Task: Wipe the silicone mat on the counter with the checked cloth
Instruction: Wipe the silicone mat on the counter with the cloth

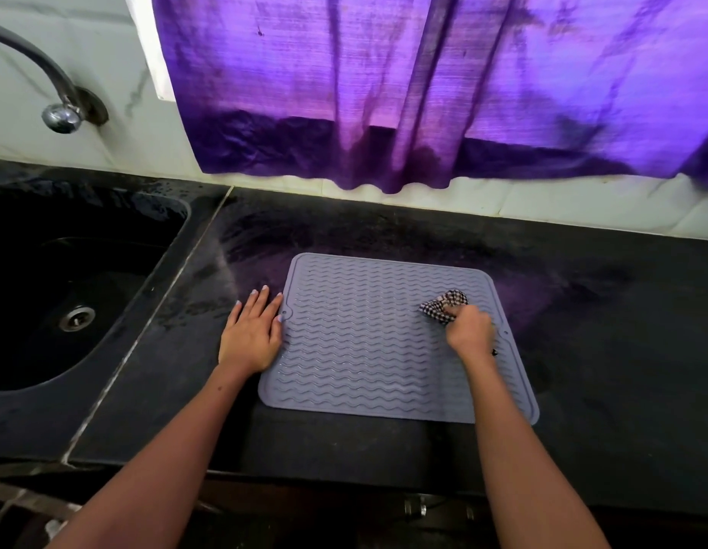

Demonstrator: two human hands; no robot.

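Note:
A grey silicone mat (368, 342) with wavy ridges lies flat on the black counter (605, 350). My right hand (469, 330) grips a bunched black-and-white checked cloth (443, 307) and holds it down on the mat's right side, near the far right corner. My left hand (251, 334) lies flat with straight fingers on the counter, its inner side touching the mat's left edge.
A black sink (67, 295) with a metal drain sits to the left, and a tap (55, 93) comes out of the tiled wall above it. A purple curtain (423, 93) hangs behind the counter. The counter's front edge (344, 469) runs below the mat.

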